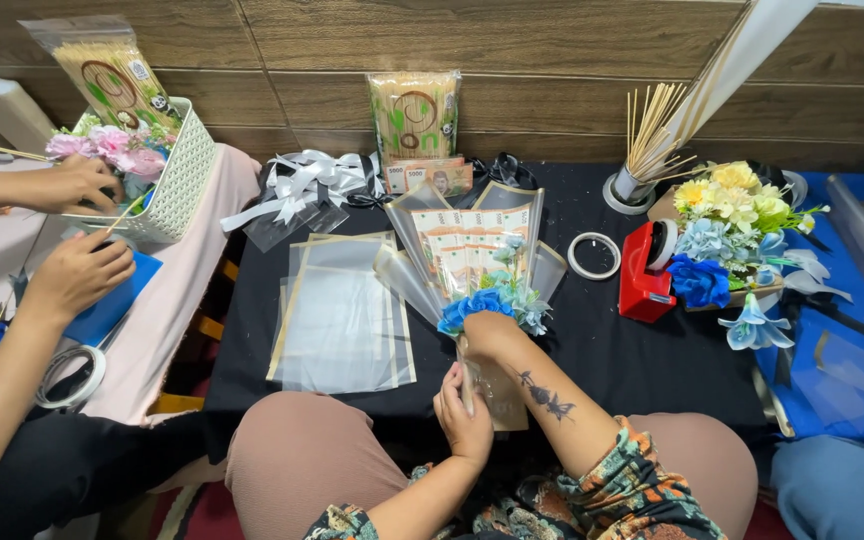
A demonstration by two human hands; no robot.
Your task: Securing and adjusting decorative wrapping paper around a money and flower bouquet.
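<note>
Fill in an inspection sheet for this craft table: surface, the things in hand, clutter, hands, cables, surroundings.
Surface: black cloth table, mostly covered.
Things in hand: bouquet of folded banknotes in clear wrap with blue flowers, held upright by its stem.
Clutter: clear sheets, white ribbon bows, red tape dispenser, tape roll, loose flowers, cup of skewers.
Hands: left hand low on the stem; right hand grips it under the flowers.
Cables: nothing seen.
Surroundings: wood-panel wall; another person's hands at a white basket.
</note>
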